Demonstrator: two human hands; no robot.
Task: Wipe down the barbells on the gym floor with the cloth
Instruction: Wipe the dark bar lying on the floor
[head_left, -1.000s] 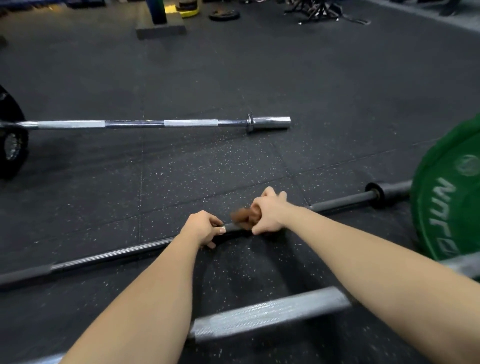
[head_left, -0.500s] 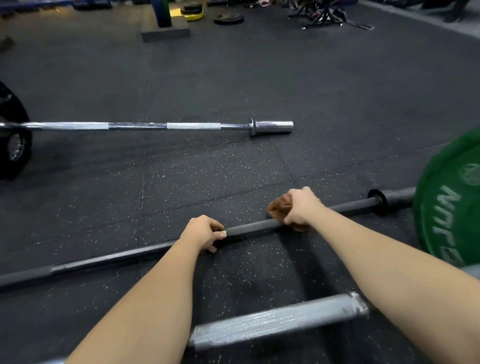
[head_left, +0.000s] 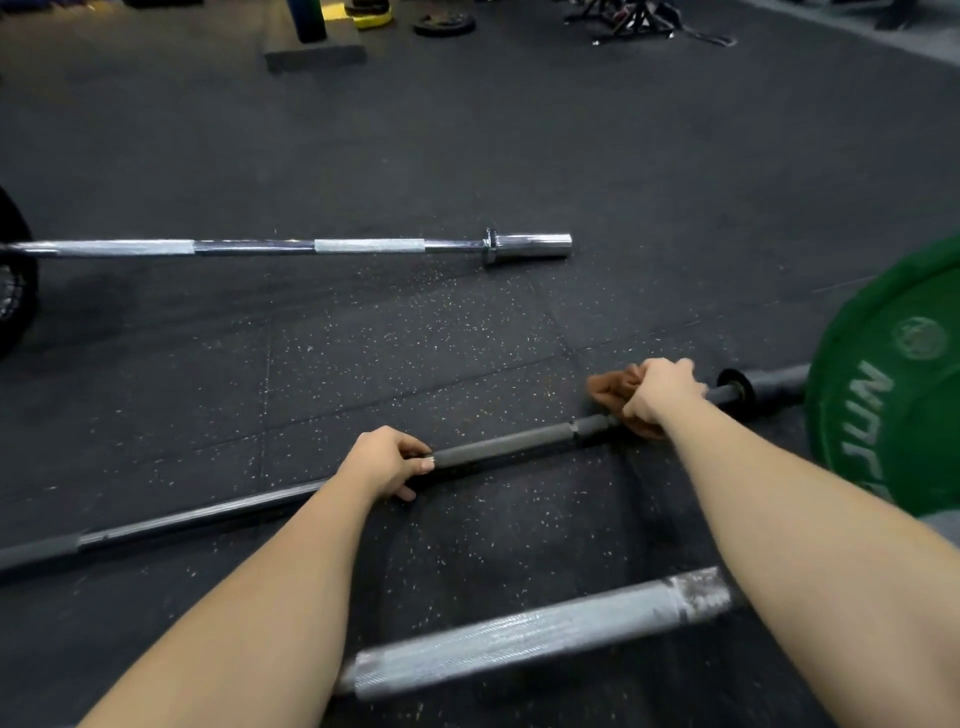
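Observation:
A black barbell (head_left: 509, 444) lies across the dark rubber floor from lower left to right, ending in a green plate (head_left: 893, 395). My left hand (head_left: 384, 460) grips its shaft near the middle. My right hand (head_left: 660, 395) holds a brown cloth (head_left: 610, 389) wrapped round the shaft, close to the bar's collar (head_left: 737, 384). A chrome barbell (head_left: 291, 247) lies farther away, parallel to it. A third, silver knurled bar (head_left: 535, 636) crosses just below my forearms.
A black plate (head_left: 15, 275) sits on the chrome bar's left end. At the back stand a grey block (head_left: 314, 54), a yellow plate (head_left: 371, 20), a dark plate (head_left: 444, 23) and a tangle of metal gear (head_left: 639, 23).
My right hand has slid the cloth along the black bar to the right, from beside my left hand to near the collar. My left hand has kept its grip in place.

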